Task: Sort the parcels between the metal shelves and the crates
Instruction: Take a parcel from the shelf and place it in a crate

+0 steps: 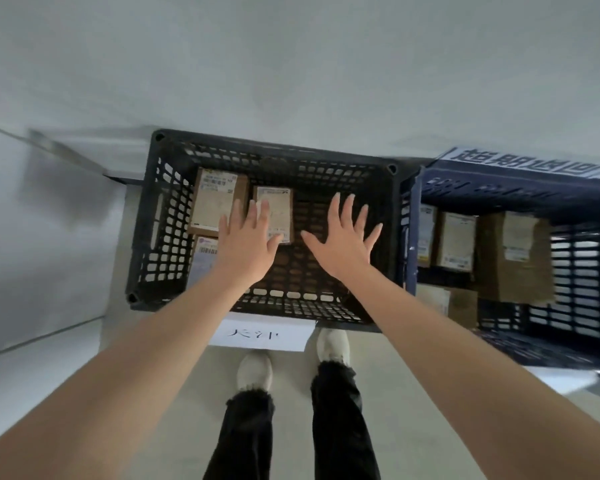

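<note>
A black slatted crate [146, 216] stands on the floor below me. Inside it lie a brown cardboard parcel [215, 202] at the far left, a smaller labelled parcel [278, 209] beside it, and a pale parcel [201, 261] near the front left, partly hidden by my arm. My left hand [246, 240] hovers over the crate with fingers straight, above the smaller parcel's near edge. My right hand [343, 237] is spread flat over the crate's bare right half. Neither hand holds anything.
A blue crate [413, 237] stands right of the black one, holding several brown parcels [513, 254]. It carries a white sign [520, 164] on its far rim. A paper label [260, 336] hangs on the black crate's near side. My feet [257, 370] stand just before it. Grey wall behind.
</note>
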Demonstrator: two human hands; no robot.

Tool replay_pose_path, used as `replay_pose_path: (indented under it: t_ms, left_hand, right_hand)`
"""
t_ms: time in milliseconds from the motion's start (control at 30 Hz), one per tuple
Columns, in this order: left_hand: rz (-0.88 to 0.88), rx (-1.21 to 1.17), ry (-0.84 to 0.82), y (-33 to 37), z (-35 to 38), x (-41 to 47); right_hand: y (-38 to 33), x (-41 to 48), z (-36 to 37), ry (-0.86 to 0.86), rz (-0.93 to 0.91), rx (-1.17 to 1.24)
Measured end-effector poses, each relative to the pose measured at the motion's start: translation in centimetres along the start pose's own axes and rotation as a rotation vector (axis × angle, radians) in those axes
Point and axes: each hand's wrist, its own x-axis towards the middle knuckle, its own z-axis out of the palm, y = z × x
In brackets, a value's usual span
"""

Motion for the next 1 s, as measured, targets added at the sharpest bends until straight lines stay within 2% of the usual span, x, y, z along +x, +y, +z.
replay_pose_path:
  t_ms: [67,167,333,633,800,1000]
  left_hand:
    - [0.032,0.064,0.044,0.5,-0.4,-1.0]
    - [0.091,0.139,0.048,1.2,-0.9,-2.7]
    - [0.296,0.209,0.196,2.5,-0.5,-5.4]
    - [0.430,0.323,0.193,9.9,-2.9,-7.7]
    - [0.565,0.391,0.266,18.4,-10.8,-10.2]
    - [0.702,0.419,0.482,30.4,-25.5,-15.0]
  right_hand:
    - [1.0,-1.9,-0.3,0.070,-0.001,-0.093]
    - [2.0,-4.6,0.1,0.071,0.054,-0.108]
    - [4.0,-8.6,0.9,0.108,0.096,-0.107]
    - [11.5,-15.5,-2.3,0.155,0.303,-0.034]
    - [15.8,-21.8,-11.0,0.240,0.427,0.067]
    - [19.1,-32.6,-26.2,0.525,0.477,0.011]
